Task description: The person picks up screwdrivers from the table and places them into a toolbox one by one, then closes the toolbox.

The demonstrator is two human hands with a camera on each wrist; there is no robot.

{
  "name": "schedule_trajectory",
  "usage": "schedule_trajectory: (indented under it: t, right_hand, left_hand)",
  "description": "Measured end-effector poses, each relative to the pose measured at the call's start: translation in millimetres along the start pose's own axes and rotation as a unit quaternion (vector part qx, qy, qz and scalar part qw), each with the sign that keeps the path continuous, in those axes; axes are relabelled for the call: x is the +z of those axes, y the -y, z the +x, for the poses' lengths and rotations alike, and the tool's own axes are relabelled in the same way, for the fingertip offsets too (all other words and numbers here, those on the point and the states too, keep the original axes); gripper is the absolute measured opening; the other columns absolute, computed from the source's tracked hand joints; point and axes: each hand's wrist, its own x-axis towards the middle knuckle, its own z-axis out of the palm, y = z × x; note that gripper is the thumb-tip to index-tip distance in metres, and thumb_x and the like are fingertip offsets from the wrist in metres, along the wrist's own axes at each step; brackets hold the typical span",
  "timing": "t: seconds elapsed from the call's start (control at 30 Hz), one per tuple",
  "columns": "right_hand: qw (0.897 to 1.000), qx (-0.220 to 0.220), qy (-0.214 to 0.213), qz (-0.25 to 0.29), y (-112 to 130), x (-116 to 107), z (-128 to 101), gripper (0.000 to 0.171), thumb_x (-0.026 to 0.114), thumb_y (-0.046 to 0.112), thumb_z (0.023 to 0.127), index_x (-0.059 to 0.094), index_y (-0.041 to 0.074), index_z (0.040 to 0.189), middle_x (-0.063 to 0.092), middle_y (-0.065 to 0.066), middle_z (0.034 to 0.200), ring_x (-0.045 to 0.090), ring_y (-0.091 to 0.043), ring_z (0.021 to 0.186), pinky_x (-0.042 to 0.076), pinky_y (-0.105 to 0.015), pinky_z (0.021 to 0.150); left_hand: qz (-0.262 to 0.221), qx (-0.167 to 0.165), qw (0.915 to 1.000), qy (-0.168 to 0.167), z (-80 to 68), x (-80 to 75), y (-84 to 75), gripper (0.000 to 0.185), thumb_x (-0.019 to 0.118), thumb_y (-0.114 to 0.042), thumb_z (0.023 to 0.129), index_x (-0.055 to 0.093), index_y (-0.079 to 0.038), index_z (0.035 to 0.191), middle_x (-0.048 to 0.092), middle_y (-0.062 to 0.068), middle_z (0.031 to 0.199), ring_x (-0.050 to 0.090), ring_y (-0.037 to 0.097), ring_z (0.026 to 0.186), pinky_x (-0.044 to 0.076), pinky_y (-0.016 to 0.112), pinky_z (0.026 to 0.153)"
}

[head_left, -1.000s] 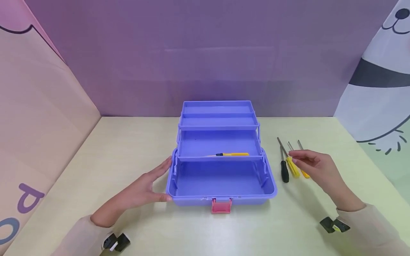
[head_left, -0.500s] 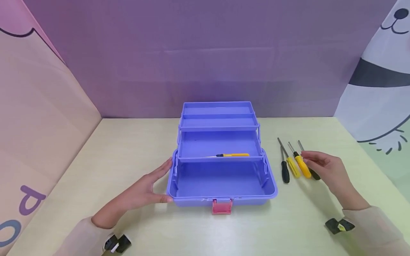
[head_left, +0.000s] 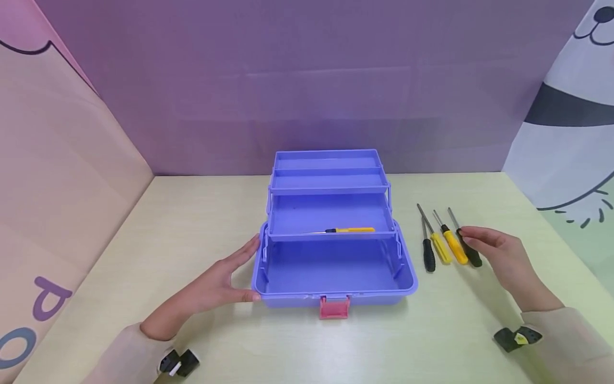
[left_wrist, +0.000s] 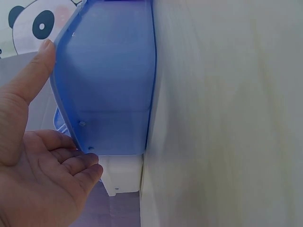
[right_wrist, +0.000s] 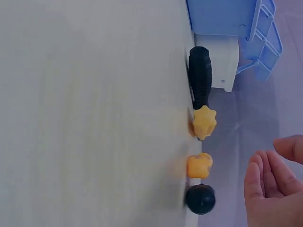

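Note:
A purple toolbox (head_left: 336, 300) stands with its stepped trays unfolded. My left hand (head_left: 211, 285) touches its left side, thumb at the front corner and fingers farther back along the rim. In the middle tray (head_left: 331, 210) lies a thin screwdriver (head_left: 354, 230) with a yellow handle. To the right, my right hand (head_left: 503, 261) hovers with thumb and fingertips apart, holding nothing. Below its fingertips lies a black-handled screwdriver (head_left: 472, 256), partly covered in the head view. Beside it are an orange-yellow screwdriver (head_left: 455, 247), a yellow screwdriver (head_left: 440, 248) and another black screwdriver (head_left: 429, 256).
A pink latch (head_left: 334, 308) hangs on the toolbox's front. The pale wooden table (head_left: 201, 213) extends to a purple backdrop (head_left: 331, 80), with printed panels at both sides. A black wrist device (head_left: 518, 337) sits on the right sleeve, another on the left.
My right hand has moved right, from over the yellow-handled screwdrivers to above the rightmost black one, uncovering the orange-yellow handle. My left hand has stayed at the toolbox.

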Motion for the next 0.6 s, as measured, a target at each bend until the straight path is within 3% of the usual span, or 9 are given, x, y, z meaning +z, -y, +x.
schedule_trajectory:
  t: [0.17, 0.37, 0.6]
  right_hand:
    - [0.996, 0.029, 0.011, 0.085, -10, -5, 0, 0.035, 0.058, 0.026, 0.095, 0.06, 0.012, 0.126, 0.057, 0.034, 0.098, 0.048, 0.017, 0.094, 0.041, -0.003, 0.074]
    - [0.971, 0.062, 0.021, 0.232, -18, -10, -2, 0.017, 0.061, 0.019, 0.093, 0.069, 0.023, 0.107, 0.066, 0.024, 0.096, 0.058, 0.011, 0.089, 0.046, -0.005, 0.074]
    - [0.959, 0.105, 0.001, 0.264, -20, -5, -2, 0.014, 0.064, 0.017, 0.09, 0.072, 0.029, 0.09, 0.067, 0.023, 0.089, 0.059, 0.009, 0.082, 0.048, -0.007, 0.068]
  left_hand:
    - [-0.001, -0.003, 1.0, 0.002, 0.8, -0.5, -1.1, 0.099, 0.079, -0.026, 0.076, 0.017, -0.002, 0.149, 0.011, 0.012, 0.157, 0.013, 0.038, 0.141, 0.021, 0.057, 0.107]
    - [-0.005, -0.007, 1.0, 0.003, 1.5, -0.6, -0.9, 0.1, 0.079, -0.026, 0.075, 0.017, -0.004, 0.15, 0.01, 0.009, 0.158, 0.013, 0.035, 0.142, 0.021, 0.055, 0.108]
    - [0.0, 0.006, 1.0, 0.001, -0.2, 0.4, 2.0, 0.098, 0.079, -0.025, 0.077, 0.017, -0.002, 0.149, 0.012, 0.015, 0.157, 0.014, 0.042, 0.14, 0.023, 0.06, 0.105]
